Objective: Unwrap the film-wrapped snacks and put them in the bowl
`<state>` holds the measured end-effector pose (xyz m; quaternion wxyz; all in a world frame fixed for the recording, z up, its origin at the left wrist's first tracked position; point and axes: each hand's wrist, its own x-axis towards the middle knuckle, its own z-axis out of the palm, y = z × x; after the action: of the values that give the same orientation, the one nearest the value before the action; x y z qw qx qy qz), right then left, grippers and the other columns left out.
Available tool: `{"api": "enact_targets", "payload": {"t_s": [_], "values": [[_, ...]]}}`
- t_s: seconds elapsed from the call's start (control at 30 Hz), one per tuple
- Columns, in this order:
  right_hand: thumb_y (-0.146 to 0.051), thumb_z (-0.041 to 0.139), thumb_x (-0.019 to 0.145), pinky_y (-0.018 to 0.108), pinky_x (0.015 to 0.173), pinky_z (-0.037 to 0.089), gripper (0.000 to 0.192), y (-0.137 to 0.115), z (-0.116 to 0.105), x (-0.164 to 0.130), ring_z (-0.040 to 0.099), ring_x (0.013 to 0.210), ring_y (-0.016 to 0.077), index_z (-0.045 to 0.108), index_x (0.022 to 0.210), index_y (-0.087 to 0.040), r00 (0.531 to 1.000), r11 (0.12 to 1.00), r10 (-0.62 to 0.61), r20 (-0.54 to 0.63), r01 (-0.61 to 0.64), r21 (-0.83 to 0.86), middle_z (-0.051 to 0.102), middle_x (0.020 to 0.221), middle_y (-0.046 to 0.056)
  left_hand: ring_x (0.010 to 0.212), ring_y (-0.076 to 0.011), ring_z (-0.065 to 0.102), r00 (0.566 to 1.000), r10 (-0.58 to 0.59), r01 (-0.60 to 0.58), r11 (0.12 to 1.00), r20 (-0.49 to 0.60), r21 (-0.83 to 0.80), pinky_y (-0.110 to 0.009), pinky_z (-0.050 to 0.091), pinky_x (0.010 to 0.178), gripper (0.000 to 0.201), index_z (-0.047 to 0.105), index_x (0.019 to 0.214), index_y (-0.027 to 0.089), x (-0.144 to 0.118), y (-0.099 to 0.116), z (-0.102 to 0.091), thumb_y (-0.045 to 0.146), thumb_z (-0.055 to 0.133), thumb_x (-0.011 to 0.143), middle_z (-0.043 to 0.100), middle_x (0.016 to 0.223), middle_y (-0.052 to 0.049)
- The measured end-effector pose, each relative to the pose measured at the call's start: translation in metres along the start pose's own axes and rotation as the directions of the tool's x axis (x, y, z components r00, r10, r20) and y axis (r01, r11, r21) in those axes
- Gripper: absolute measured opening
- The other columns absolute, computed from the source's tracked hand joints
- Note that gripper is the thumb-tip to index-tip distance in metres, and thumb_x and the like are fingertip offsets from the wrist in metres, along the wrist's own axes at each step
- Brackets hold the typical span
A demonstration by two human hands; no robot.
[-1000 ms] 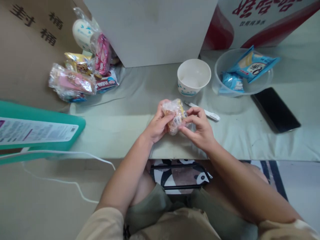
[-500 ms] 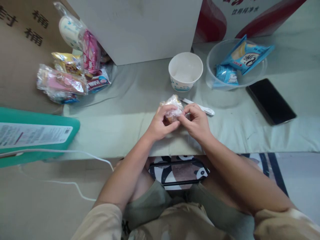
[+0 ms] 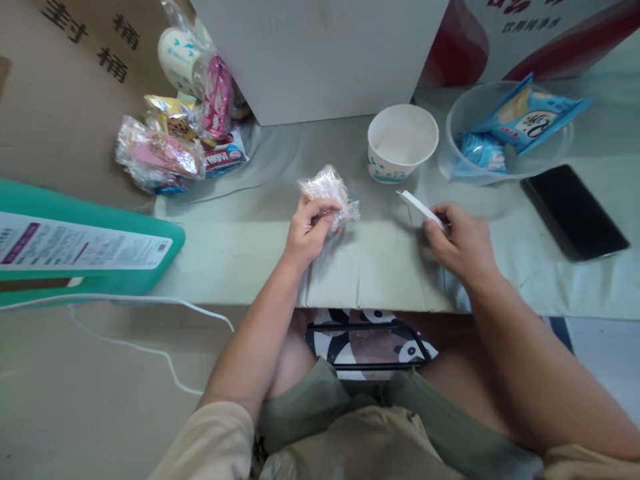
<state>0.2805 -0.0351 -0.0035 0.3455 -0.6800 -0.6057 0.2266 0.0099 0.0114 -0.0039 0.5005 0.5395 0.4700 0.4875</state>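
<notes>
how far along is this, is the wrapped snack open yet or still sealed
Done: the left hand holds the wrapped snack over the table, and the right hand grips the white tool. In hand: the two are apart, with the tool not touching the wrapper. Left: the clear wrap looks closed around the snack, so opening appears not yet started. The paper cup looks empty.

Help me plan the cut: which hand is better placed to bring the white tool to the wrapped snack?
Right. The right hand already grips the white tool, tip pointing toward the wrapped snack. The left hand is closed on that snack, steadying it on the table.
</notes>
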Motion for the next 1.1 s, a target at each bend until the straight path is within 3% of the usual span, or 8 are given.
{"api": "enact_targets", "payload": {"t_s": [0.07,0.13,0.2,0.33,0.63,0.77,0.97,1.1], "values": [[-0.053,0.056,0.090,0.033,0.057,0.046,0.027,-0.017,0.012,-0.008,0.054,0.056,0.0172,0.055,0.093,-0.026,0.985,0.921,0.131,0.113,-0.163,0.355,0.061,0.067,-0.001,0.085,-0.0158,0.060,0.999,0.042,-0.043,0.997,0.012,0.065,-0.029,0.062,0.072,0.009,0.077,0.087,0.023,0.000,0.000,0.002,0.031,0.073,0.084,0.056,0.103,-0.005],[-0.063,0.055,0.089,0.028,0.050,0.043,0.037,-0.037,0.028,-0.015,0.052,0.050,0.0138,0.048,0.093,-0.027,0.951,0.726,0.148,0.273,-0.292,0.623,0.061,0.064,-0.005,0.087,-0.0164,0.061,0.992,0.113,-0.119,0.981,0.047,0.153,-0.030,0.059,0.078,0.007,0.078,0.085,0.022,0.000,0.000,0.007,0.024,0.071,0.085,0.059,0.099,-0.006],[-0.067,0.058,0.086,0.026,0.049,0.042,0.043,-0.055,0.043,-0.018,0.052,0.048,0.0115,0.044,0.093,-0.027,0.913,0.590,0.094,0.397,-0.372,0.716,0.060,0.065,-0.006,0.086,-0.0161,0.060,0.980,0.164,-0.186,0.958,0.117,0.218,-0.029,0.055,0.079,0.007,0.077,0.085,0.021,0.000,-0.002,0.014,0.020,0.071,0.084,0.061,0.097,-0.005],[-0.068,0.062,0.087,0.022,0.047,0.039,0.046,-0.070,0.062,-0.016,0.054,0.050,0.0078,0.046,0.097,-0.026,0.891,0.510,0.060,0.450,-0.415,0.753,0.063,0.074,-0.006,0.076,-0.0129,0.057,0.958,0.180,-0.232,0.945,0.225,0.230,-0.027,0.052,0.073,0.007,0.075,0.088,0.021,0.001,-0.008,0.023,0.019,0.069,0.086,0.063,0.098,-0.004],[-0.065,0.062,0.088,0.023,0.046,0.036,0.046,-0.064,0.060,-0.015,0.053,0.050,0.0065,0.050,0.109,-0.026,0.906,0.490,0.096,0.412,-0.403,0.773,0.066,0.083,-0.004,0.068,-0.0095,0.054,0.931,0.311,-0.340,0.929,0.190,0.146,-0.021,0.044,0.060,0.010,0.072,0.089,0.022,0.004,-0.013,0.026,0.015,0.067,0.084,0.059,0.091,-0.002],[-0.064,0.062,0.088,0.023,0.042,0.024,0.044,-0.067,0.055,-0.016,0.039,0.041,0.0048,0.051,0.104,-0.024,0.910,0.530,0.131,0.394,-0.400,0.748,0.063,0.071,-0.006,0.070,-0.0102,0.056,0.936,0.333,-0.350,0.919,0.114,0.183,-0.022,0.046,0.062,0.007,0.073,0.079,0.020,0.006,-0.013,0.029,0.016,0.068,0.082,0.059,0.090,-0.003],[-0.059,0.061,0.086,0.025,0.041,0.019,0.039,-0.067,0.046,-0.015,0.033,0.040,0.0054,0.057,0.091,-0.020,0.819,0.575,0.147,0.555,-0.527,0.625,0.055,0.061,-0.006,0.074,-0.0123,0.058,0.940,0.340,-0.333,0.925,-0.007,0.186,-0.025,0.050,0.069,0.005,0.073,0.074,0.021,0.015,-0.014,0.016,0.022,0.075,0.078,0.061,0.083,-0.002],[-0.051,0.053,0.091,0.024,0.043,0.023,0.032,-0.067,0.044,-0.018,0.037,0.045,0.0075,0.060,0.090,-0.020,0.785,0.679,0.131,0.605,-0.516,0.522,0.057,0.063,-0.004,0.072,-0.0121,0.057,0.960,0.231,-0.227,0.973,-0.158,0.040,-0.027,0.054,0.074,0.020,0.067,0.075,0.022,0.022,-0.013,0.002,0.035,0.083,0.075,0.059,0.078,0.000]]}}
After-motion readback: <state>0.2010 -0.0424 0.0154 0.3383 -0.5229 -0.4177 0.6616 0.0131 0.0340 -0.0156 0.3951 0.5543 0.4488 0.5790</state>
